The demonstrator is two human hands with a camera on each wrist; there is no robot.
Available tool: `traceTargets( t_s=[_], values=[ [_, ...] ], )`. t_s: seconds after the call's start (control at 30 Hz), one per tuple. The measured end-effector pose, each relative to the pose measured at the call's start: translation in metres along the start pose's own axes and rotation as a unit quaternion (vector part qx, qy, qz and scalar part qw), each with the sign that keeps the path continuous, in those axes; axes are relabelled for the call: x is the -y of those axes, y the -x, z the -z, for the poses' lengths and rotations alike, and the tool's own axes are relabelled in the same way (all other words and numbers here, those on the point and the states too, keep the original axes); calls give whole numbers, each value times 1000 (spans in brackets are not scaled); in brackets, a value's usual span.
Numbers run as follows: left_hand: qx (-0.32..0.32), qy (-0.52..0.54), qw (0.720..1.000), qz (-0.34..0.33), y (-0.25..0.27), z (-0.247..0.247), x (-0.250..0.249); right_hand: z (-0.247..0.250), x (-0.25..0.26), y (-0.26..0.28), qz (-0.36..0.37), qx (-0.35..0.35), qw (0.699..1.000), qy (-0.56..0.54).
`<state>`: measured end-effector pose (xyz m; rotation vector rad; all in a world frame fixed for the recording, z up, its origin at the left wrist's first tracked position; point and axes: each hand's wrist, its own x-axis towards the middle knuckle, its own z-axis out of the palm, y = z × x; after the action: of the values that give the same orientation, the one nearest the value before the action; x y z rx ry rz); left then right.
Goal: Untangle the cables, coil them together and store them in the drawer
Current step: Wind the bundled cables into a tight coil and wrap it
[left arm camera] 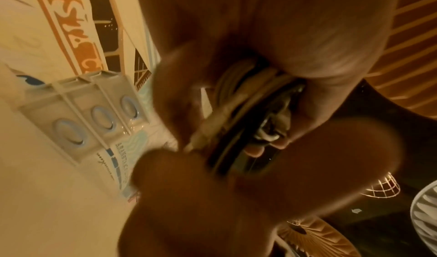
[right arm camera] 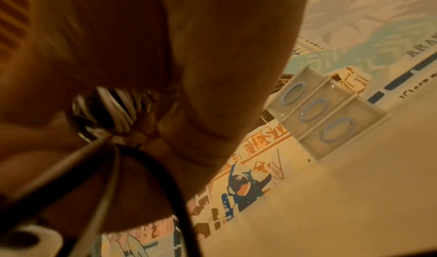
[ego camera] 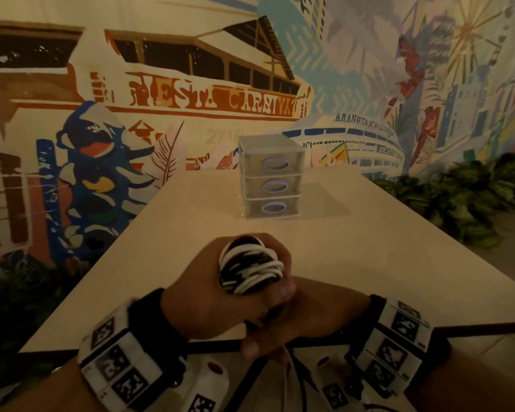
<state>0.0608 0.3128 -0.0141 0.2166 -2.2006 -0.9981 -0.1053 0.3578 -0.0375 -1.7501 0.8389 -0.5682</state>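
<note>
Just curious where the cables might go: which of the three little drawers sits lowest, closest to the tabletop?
The bottom drawer of the small translucent plastic drawer unit: its blue oval handle is the lowest of three, just above the pale table. All look closed.

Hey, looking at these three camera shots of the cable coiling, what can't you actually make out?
- Contents of the clear plastic three-drawer organizer: head view, frosted fronts and dim light.
- Right hand fingers: head view, tucked under the left hand.
- Loose ends of the black and white cable coil: head view, hidden below both hands; right wrist view, cut off by the bottom edge.
- Number of cables: left wrist view, blurred and shadowed.
</note>
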Motion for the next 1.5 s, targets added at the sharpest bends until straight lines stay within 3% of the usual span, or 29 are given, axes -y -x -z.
traceTargets(
  t_s=[0.1, 0.17, 0.43, 0.6, 0.7, 0.8, 0.87, 0.97, 1.17, 1.33, 1.5],
  values=[
    [-7, -14, 1000, 0, -2, 19, 3, 9, -12, 6, -72, -53, 991, 102],
    [18, -95, 995, 1, 1, 30, 7, 13, -21, 13, -101, -86, 987, 89],
    [131, -383, 914, -10, 10, 47, 32, 16, -27, 28, -126, -128, 980, 86],
    [73, -413, 908, -3, 7, 34, 41, 7, -23, 19, -125, -157, 949, 243],
    [84, -408, 909, 21, 7, 31, 39, 5, -23, 19, -99, -192, 954, 210],
    [101, -368, 923, 41, 7, 29, 33, 7, -27, 23, -82, -212, 971, 81],
    [124, -384, 913, 58, 8, 25, 32, 9, -28, 23, -74, -223, 972, 19],
    [116, -448, 886, 44, 11, 15, 44, 11, -28, 23, -75, -208, 974, -44],
    [58, -488, 871, 0, 11, 4, 58, 10, -25, 26, -115, -141, 973, -141],
    [93, -540, 836, 10, 11, 3, 57, 16, -20, 29, -146, -128, 980, 37],
    [130, -567, 810, 66, 8, -2, 45, 19, -8, 18, -177, -132, 969, 109]
  ],
)
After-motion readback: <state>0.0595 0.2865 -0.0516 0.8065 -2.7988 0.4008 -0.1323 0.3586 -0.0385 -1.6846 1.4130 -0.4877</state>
